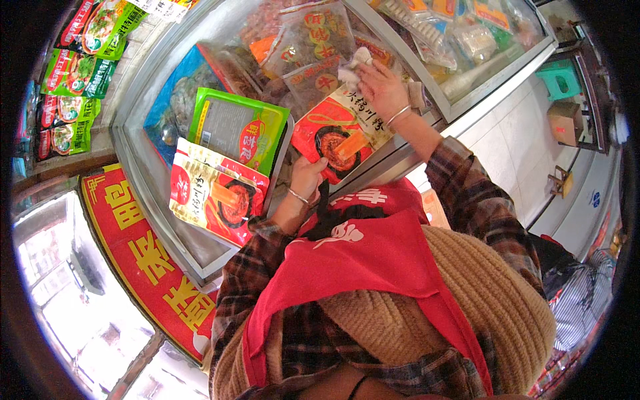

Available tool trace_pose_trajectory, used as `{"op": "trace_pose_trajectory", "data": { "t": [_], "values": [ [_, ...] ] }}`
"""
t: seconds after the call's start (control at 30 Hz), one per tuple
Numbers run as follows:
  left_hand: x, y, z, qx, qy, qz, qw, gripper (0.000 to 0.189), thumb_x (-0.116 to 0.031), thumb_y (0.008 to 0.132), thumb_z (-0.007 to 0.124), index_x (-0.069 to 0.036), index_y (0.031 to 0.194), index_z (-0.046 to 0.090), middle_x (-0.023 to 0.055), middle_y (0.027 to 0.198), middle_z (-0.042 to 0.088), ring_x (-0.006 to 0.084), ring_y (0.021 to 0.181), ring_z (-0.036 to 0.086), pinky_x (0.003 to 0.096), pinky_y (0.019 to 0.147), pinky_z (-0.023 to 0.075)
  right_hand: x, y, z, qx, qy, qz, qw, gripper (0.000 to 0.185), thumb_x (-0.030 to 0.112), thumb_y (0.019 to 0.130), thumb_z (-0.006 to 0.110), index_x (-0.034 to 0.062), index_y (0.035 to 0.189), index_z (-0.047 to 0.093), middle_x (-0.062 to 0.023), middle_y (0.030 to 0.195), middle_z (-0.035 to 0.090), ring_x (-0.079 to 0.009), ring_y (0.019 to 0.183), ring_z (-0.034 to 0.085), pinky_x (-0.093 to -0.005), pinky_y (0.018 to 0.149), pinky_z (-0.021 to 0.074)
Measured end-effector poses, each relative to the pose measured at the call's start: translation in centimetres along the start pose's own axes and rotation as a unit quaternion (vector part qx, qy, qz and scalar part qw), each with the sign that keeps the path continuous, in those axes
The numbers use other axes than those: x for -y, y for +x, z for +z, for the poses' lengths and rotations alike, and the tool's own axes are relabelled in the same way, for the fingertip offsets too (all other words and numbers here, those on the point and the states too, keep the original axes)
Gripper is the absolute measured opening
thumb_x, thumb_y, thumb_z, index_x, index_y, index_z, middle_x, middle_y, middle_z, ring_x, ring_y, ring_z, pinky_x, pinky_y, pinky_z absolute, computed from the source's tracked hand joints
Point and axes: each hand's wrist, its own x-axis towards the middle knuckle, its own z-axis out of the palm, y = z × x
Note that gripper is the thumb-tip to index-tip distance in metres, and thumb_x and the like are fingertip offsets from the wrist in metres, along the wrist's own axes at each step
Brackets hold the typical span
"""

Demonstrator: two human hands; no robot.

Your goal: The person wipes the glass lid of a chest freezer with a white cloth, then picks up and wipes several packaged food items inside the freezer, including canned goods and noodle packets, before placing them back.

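My left hand (pixel 306 181) grips the near corner of a red-and-cream food packet (pixel 334 142), its thumb on the printed front. The packet lies tilted above the glass top of a chest freezer (pixel 204 257). At the packet's far end, my right hand (pixel 381 89) has its fingers on a crumpled white cloth or tissue (pixel 351 75). Left of my left hand, similar red-and-cream packets (pixel 215 192) lie overlapped. They partly cover a green-edged tray pack (pixel 240 127) with a dark grey panel.
Bagged frozen goods (pixel 320 35) show under the glass. The freezer's metal frame (pixel 452 102) runs along the right. Green-and-red packets (pixel 75 75) stand at far left, above a red sign (pixel 145 260). A teal stool (pixel 559 80) and a cardboard box (pixel 565 122) are at right.
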Motion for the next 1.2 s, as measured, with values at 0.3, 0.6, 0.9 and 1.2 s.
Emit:
{"op": "trace_pose_trajectory", "data": {
  "t": [0.3,0.6,0.9,1.2],
  "values": [
    [2.3,1.2,-1.0,-0.022,-0.074,0.010,0.997,0.033,0.006,0.083,0.048,-0.001,0.115,0.051,0.0089,0.113,0.058,0.0194,0.101,0.057,0.0336,0.088,0.0457,11.4,-3.1,-0.4,0.095,0.196,-0.072,0.973,0.014,0.017,0.073,0.063,0.0063,0.082,0.061,-0.0067,0.096,0.060,-0.0238,0.100,0.055,-0.0380,0.080,0.0448],
    [0.5,0.0,0.4,-0.024,0.011,0.006,1.000,0.031,0.004,0.086,0.046,0.000,0.116,0.051,0.0099,0.108,0.059,0.0201,0.098,0.059,0.0320,0.087,0.0463,4.8,-6.6,-4.6,0.080,0.102,-0.123,0.984,0.017,0.010,0.069,0.057,0.0081,0.086,0.058,-0.0071,0.093,0.061,-0.0256,0.092,0.059,-0.0351,0.078,0.0489],
    [2.2,1.5,-2.9,0.003,-0.087,-0.057,0.995,0.007,-0.013,0.089,0.056,-0.007,0.090,0.058,0.0007,0.080,0.062,0.0092,0.066,0.059,0.0232,0.052,0.0436,1.3,-6.9,-7.0,0.066,-0.002,0.058,0.996,0.012,0.019,0.076,0.060,0.0076,0.075,0.054,-0.0083,0.077,0.054,-0.0274,0.076,0.055,-0.0391,0.063,0.0470],
    [1.9,1.6,-3.1,-0.016,-0.085,-0.099,0.991,0.013,-0.011,0.088,0.055,-0.004,0.099,0.059,0.0064,0.093,0.064,0.0177,0.079,0.062,0.0277,0.070,0.0501,10.9,-7.4,-2.9,0.392,0.432,0.023,0.812,0.018,0.022,0.078,0.059,0.0048,0.081,0.062,-0.0114,0.080,0.061,-0.0255,0.072,0.059,-0.0368,0.064,0.0482]
  ]
}}
